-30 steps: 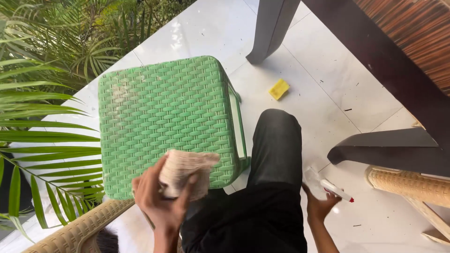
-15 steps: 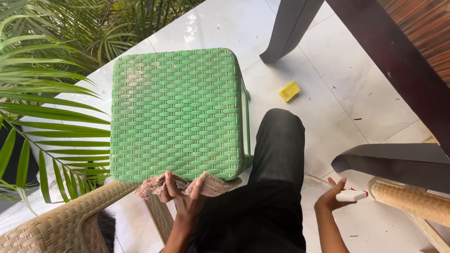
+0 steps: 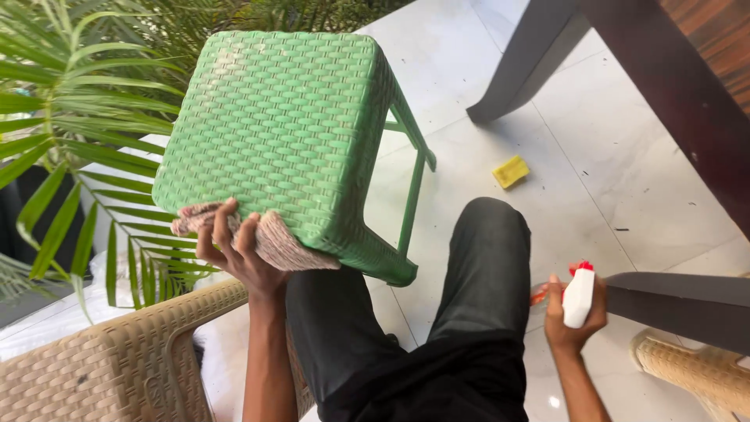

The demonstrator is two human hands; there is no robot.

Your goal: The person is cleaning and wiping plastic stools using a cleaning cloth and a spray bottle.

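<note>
view from above, looking down at a seated person's lap and 2 bare hands. far left: long green palm fronds (image 3: 70,133) spread over the pale tile floor (image 3: 625,180). bottom left: the top edge of a tan wicker chair (image 3: 109,359). just right of the fronds stands a green woven stool (image 3: 273,125), tilted toward the camera, w/ thin green legs showing on its right side. the left hand (image 3: 238,254) is at the stool's near edge, fingers curled and closed around a pinkish-beige cloth (image 3: 277,242); the cloth is pressed against the stool's lower front edge, bunched under the fingers and sticking out on both sides of the hand. center: the person's legs in dark trousers (image 3: 437,312), 1 knee raised beside the stool's near corner. beyond the knee, a small yellow sponge (image 3: 510,171) lies alone on the tile, well apart from both hands. right of the legs, the right hand (image 3: 574,312) is wrapped around a small white spray bottle (image 3: 579,297) w/ a red top, held upright just above the floor. far right: dark furniture legs (image 3: 531,62) cross the top corner, a dark grey slab (image 3: 687,301) sits right beside the bottle hand, and a bit more tan wicker (image 3: 695,375) shows at the bottom right.
</note>
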